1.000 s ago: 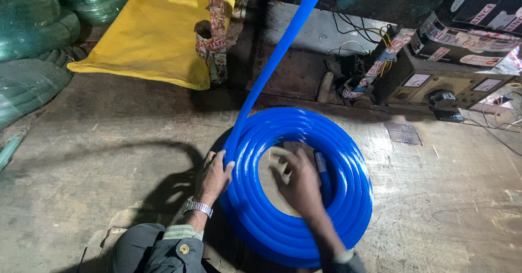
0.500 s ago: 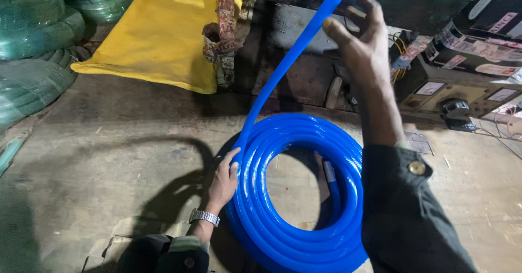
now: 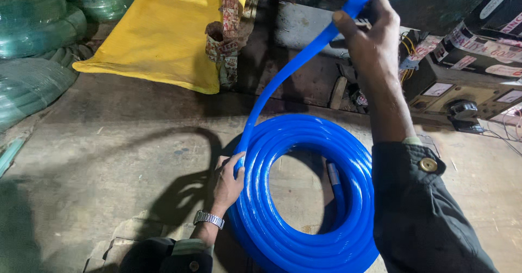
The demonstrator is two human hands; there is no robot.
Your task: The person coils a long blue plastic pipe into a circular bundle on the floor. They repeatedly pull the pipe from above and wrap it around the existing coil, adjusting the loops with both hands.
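A coil of glossy blue hose (image 3: 304, 197) lies flat on the dusty concrete floor (image 3: 119, 148). One strand rises from the coil's left side up to the top of the view. My left hand (image 3: 229, 182), with a metal watch on the wrist, presses on the coil's left edge where the strand leaves it. My right hand (image 3: 370, 39) is raised high and closed around the rising strand. A dark sleeve with a brass button covers my right forearm.
A yellow sheet (image 3: 163, 31) lies at the back left beside a wrapped post (image 3: 225, 47). Rolls of green hose (image 3: 32, 61) are stacked at the far left. Boxes and a metal device with dials (image 3: 467, 91) and wires stand at the back right.
My right hand left the inside of the coil, rose to the upper right and closed on the rising strand. My left hand stayed on the coil's left edge.
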